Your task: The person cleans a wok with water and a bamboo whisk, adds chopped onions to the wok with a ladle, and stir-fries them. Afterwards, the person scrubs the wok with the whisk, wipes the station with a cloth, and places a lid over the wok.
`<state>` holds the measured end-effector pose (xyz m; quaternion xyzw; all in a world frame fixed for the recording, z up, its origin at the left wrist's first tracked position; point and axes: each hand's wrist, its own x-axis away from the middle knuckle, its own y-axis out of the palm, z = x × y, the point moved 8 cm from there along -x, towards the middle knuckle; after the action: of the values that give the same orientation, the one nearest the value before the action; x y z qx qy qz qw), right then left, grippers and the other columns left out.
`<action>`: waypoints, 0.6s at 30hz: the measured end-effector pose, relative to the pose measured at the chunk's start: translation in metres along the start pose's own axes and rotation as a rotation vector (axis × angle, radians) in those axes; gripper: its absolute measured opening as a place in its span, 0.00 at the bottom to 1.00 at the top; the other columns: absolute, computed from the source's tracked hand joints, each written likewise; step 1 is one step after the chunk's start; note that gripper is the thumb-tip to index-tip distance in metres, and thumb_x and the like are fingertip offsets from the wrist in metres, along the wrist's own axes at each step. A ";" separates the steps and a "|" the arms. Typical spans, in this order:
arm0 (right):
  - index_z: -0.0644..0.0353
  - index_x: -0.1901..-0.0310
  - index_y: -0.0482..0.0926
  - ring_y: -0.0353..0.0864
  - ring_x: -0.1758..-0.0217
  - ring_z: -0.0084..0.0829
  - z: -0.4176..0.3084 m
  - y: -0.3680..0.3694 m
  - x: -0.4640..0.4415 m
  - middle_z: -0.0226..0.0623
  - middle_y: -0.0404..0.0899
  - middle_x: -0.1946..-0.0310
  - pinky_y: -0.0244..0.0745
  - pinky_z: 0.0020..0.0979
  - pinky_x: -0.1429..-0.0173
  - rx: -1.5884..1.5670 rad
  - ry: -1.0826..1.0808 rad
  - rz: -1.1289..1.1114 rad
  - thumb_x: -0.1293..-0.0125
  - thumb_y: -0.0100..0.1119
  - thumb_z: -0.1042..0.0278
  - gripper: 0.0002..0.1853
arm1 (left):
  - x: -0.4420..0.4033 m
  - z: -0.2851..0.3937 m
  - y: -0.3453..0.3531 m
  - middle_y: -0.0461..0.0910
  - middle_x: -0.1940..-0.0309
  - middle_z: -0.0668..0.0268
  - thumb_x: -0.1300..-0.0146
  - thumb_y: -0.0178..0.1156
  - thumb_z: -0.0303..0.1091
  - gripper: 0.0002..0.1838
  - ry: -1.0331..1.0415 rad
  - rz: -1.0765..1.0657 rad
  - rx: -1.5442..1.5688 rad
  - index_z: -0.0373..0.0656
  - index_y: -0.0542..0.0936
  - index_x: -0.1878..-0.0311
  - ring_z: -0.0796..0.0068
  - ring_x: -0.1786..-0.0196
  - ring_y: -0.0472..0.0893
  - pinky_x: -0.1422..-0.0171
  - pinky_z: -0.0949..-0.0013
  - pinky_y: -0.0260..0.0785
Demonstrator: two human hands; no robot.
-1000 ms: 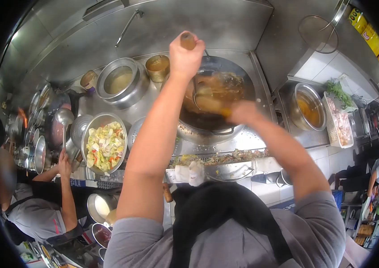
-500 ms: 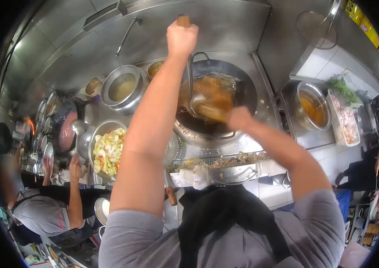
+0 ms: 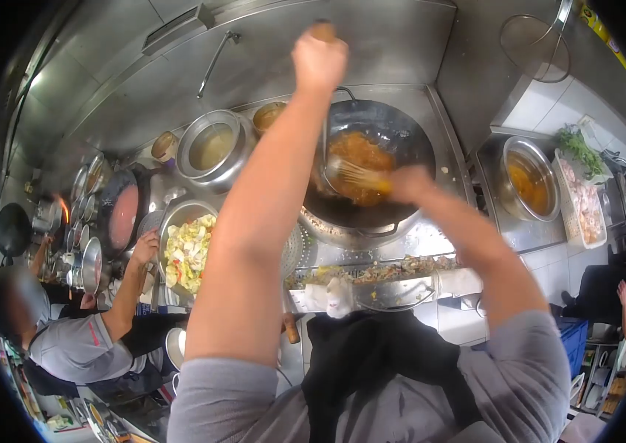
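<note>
Stretched far forward, my left hand is closed around the wooden handle of a ladle. Its metal shaft drops into a dark wok, where the ladle's bowl meets a bamboo wok brush. My right hand, blurred by motion, grips the yellow end of that brush over the wok. Brownish-orange liquid lies in the wok beneath both tools. Whether the bristles touch the ladle or only overlap it, I cannot tell.
Left of the wok stand a metal pot and a bowl of chopped vegetables; a co-worker's hand is at that bowl. Food scraps line the front trough. Rightward are a steel bowl and a white basket.
The brown liquid now sits lower and more gathered in the wok, with less splash. The brush has shifted against the ladle. A co-worker's hand has moved up to the vegetable bowl.
</note>
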<state>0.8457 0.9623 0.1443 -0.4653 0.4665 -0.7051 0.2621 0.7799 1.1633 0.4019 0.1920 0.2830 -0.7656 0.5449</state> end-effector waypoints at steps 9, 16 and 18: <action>0.38 0.27 0.66 0.85 0.51 0.43 0.153 -0.208 0.176 0.39 0.81 0.41 0.77 0.40 0.44 -0.563 0.220 0.352 0.43 0.70 0.51 0.41 | 0.243 0.092 -0.117 0.73 0.81 0.68 0.49 0.69 0.31 0.10 0.422 -0.767 0.499 0.44 0.75 0.73 0.63 0.75 0.77 0.55 0.55 0.75; 0.36 0.21 0.49 0.79 0.40 0.53 0.046 -0.139 0.124 0.51 0.78 0.42 0.75 0.45 0.35 -0.514 0.177 0.665 0.44 0.70 0.61 0.52 | 0.195 0.012 -0.171 0.72 0.81 0.64 0.44 0.66 0.31 0.12 0.125 -0.601 0.873 0.38 0.73 0.76 0.65 0.76 0.72 0.66 0.64 0.67; 0.32 0.22 0.49 0.82 0.44 0.50 0.016 -0.062 0.072 0.49 0.80 0.47 0.78 0.45 0.40 -0.372 0.107 0.438 0.42 0.67 0.62 0.50 | 0.192 0.013 -0.173 0.72 0.81 0.64 0.44 0.66 0.30 0.12 0.162 -0.645 0.895 0.38 0.73 0.77 0.66 0.76 0.72 0.68 0.64 0.65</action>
<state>0.8331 0.9242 0.2320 -0.3557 0.6903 -0.5576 0.2933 0.5534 1.0582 0.3353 0.3665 0.0156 -0.9219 0.1248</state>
